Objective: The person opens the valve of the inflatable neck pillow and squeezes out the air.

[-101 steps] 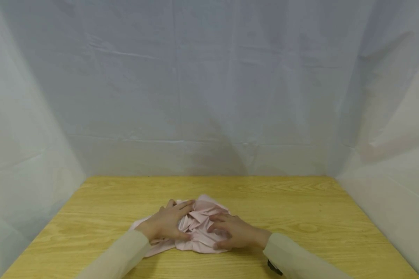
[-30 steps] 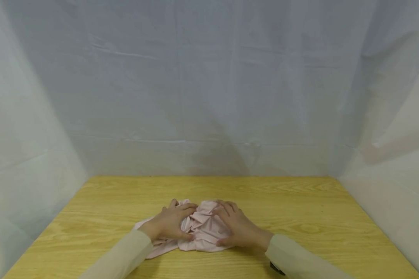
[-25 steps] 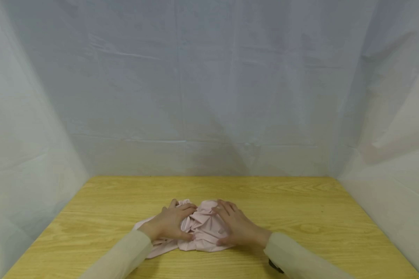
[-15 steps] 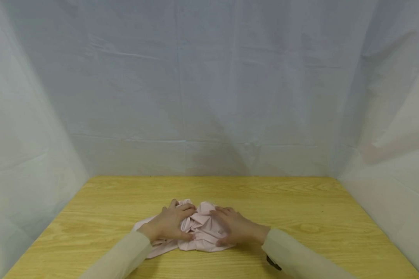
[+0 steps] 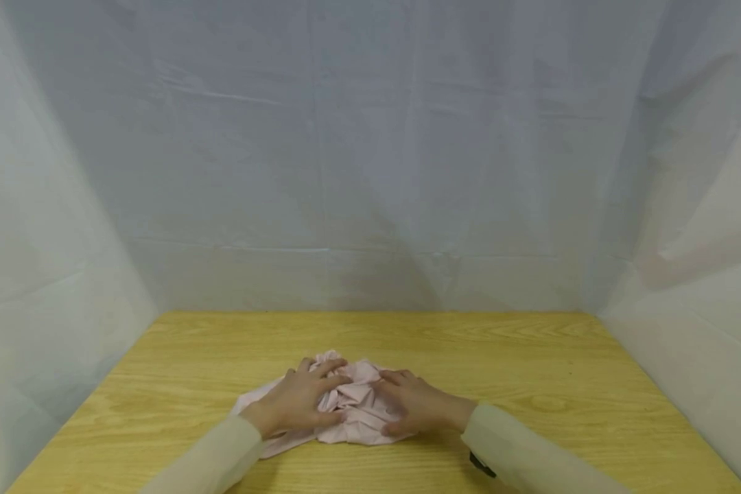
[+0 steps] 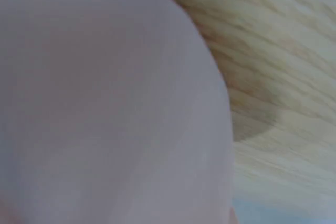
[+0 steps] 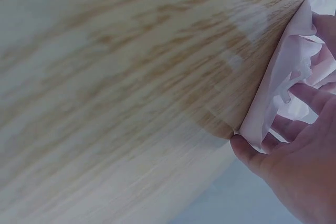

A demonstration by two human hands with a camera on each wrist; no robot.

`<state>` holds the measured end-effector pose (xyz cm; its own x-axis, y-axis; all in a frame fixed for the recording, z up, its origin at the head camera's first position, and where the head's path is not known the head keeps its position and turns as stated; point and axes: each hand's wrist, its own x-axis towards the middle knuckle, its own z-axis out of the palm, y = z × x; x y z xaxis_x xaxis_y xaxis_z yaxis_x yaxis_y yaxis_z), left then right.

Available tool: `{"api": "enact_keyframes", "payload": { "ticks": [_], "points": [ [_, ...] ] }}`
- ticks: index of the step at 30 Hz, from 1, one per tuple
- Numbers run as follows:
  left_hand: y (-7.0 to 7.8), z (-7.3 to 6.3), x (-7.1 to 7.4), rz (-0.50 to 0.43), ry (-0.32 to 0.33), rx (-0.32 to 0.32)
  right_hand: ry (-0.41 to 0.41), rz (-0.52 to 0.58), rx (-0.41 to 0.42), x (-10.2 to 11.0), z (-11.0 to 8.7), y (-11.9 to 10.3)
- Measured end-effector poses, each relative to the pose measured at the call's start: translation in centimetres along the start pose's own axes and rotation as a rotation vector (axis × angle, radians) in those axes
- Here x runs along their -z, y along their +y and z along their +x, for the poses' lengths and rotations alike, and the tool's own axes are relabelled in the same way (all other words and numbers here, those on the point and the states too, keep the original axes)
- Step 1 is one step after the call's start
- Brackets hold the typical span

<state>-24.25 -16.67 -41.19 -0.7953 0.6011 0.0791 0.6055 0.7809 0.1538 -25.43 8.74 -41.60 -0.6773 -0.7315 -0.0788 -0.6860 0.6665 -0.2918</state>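
so my take on working this cloth two-handed, going left to right: it sits bunched up on the counter, a bit left of the middle, with a flatter tail poking out under my left wrist. i'd mind that tail first, since a forearm could easily drag it. then my left hand probably does best as the anchor, pressing just enough that the pile doesn't skid. the middle is all tight creases, so i'd go slow there and tug single layers, not the whole lump. on the right, i'd feel for an actual edge before pulling, otherwise the folds likely just tangle more.

as for the hands: left one lies over the left part, fingers spread, thumb well away from them, not clamped on anything that i can see. its wrist view is mostly blur, so no help. right hand loosely cups the right end, fingers fanned and slightly bent, thumb tip touching the near edge, more contact than firm pinch imo. the two are apart, folds showing between.
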Motion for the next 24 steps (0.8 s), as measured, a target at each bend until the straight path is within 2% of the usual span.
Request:
{"api": "enact_keyframes", "payload": {
  "ticks": [7, 11, 16, 18, 20, 24],
  "points": [
    [-0.9, -0.9, 0.7, -0.09, -0.067, -0.014, -0.009, -0.016, 0.004, 0.2, -0.2, -0.3],
    [-1.1, -1.4, 0.7, -0.071, -0.024, 0.01, -0.018, -0.015, 0.0, 0.4, -0.3, -0.3],
    [0.3, -2.0, 0.7, 0.025, 0.049, 0.137, -0.015, -0.011, 0.005, 0.6, -0.4, -0.4],
    [0.7, -2.1, 0.6, 0.003, 0.055, 0.176, -0.011, -0.017, 0.009, 0.6, -0.4, -0.3],
    [1.0, -2.3, 0.5, -0.06, 0.054, 0.194, -0.007, -0.028, 0.015, 0.6, -0.4, -0.3],
    [0.9, -2.3, 0.0, -0.139, 0.073, 0.174, 0.001, -0.057, 0.025, 0.6, -0.4, -0.3]
  ]
}}
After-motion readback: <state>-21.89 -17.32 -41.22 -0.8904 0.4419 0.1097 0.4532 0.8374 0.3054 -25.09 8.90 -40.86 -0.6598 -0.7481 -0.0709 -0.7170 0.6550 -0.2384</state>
